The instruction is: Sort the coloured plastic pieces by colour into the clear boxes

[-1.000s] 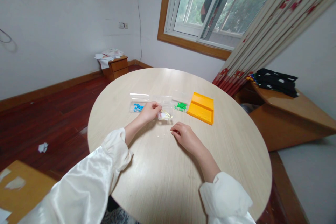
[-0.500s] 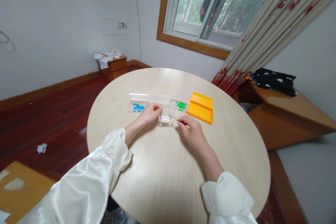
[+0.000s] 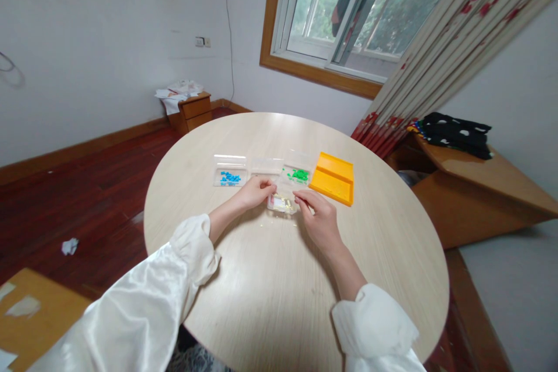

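My left hand [image 3: 257, 190] pinches the left edge of a small clear plastic box [image 3: 281, 205] that holds several pale yellow pieces. At its right edge is my right hand [image 3: 319, 209], thumb and fingertips pressed together; whatever lies between them is too small to make out. Behind my left hand stands an open clear box [image 3: 267, 167], its inside partly hidden by the hand. To the left, another clear box [image 3: 217, 178] contains blue pieces [image 3: 231, 178]. Green pieces [image 3: 299, 175] lie in a clear box [image 3: 291, 170] beyond my right hand.
An open yellow case [image 3: 333, 179] lies on the right of the round table [image 3: 279, 290]. A few tiny pale bits show on the tabletop near the held box. A window and a curtain [image 3: 418, 58] are behind; a wooden cabinet [image 3: 492, 203] stands at the right.
My left hand has shifted slightly right and down with the clear box, which now tilts differently. My right hand has come closer, up to the box's right edge.
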`<action>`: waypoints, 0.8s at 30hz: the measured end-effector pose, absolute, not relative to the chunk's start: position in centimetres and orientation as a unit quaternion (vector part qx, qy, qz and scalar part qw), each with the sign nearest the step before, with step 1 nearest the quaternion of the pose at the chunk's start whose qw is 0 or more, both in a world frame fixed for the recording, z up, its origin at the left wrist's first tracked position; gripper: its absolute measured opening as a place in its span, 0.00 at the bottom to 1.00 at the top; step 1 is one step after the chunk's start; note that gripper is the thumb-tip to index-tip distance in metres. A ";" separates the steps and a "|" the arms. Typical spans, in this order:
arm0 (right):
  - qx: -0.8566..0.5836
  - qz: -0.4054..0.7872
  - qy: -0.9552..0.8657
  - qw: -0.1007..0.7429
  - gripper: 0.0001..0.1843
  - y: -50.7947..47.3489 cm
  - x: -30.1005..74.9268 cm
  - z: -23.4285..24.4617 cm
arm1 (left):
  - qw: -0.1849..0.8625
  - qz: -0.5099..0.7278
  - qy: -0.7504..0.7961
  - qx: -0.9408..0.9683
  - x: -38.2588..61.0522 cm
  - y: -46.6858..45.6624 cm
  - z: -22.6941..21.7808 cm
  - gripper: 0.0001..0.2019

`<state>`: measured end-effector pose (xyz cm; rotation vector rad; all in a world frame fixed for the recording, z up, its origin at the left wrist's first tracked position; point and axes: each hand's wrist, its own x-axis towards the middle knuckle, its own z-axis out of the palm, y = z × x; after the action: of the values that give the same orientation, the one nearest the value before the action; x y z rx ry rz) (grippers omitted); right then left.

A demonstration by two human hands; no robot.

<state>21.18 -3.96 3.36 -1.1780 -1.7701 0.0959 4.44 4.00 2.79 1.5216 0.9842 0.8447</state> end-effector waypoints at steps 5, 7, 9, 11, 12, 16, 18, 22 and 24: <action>-0.511 0.076 -0.736 0.437 0.08 -4.2 22.1 4.3 | 0.505 0.404 0.446 0.619 4.0 4.4 3.1 0.09; -0.537 0.128 -0.752 0.362 0.06 -4.2 22.8 4.5 | 0.500 0.427 0.449 0.605 3.8 4.6 3.2 0.09; -0.557 0.178 -0.758 0.288 0.05 -4.3 23.5 4.5 | 0.500 0.444 0.453 0.590 3.6 4.6 3.4 0.08; -0.569 0.205 -0.757 0.246 0.05 -4.3 23.8 4.4 | 0.505 0.451 0.457 0.577 3.5 4.6 3.6 0.08; -0.573 0.210 -0.757 0.232 0.05 -4.3 23.9 4.4 | 0.507 0.452 0.459 0.572 3.5 4.6 3.7 0.09; -0.575 0.218 -0.768 0.178 0.02 -4.5 23.8 4.4 | 0.504 0.450 0.468 0.570 3.6 4.5 4.0 0.09; -0.564 0.225 -0.777 0.165 0.04 -4.5 23.6 4.3 | 0.497 0.448 0.474 0.572 3.7 4.5 4.1 0.09; -0.547 0.207 -0.788 0.191 0.07 -4.6 23.0 3.9 | 0.486 0.450 0.474 0.580 3.6 4.3 4.2 0.09; -0.546 0.194 -0.786 0.215 0.07 -4.6 22.4 3.8 | 0.483 0.451 0.471 0.584 3.5 4.2 4.2 0.09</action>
<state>22.40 -4.63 3.80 -1.5137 -2.1793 0.5383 3.52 4.25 4.20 1.4234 1.1488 1.0992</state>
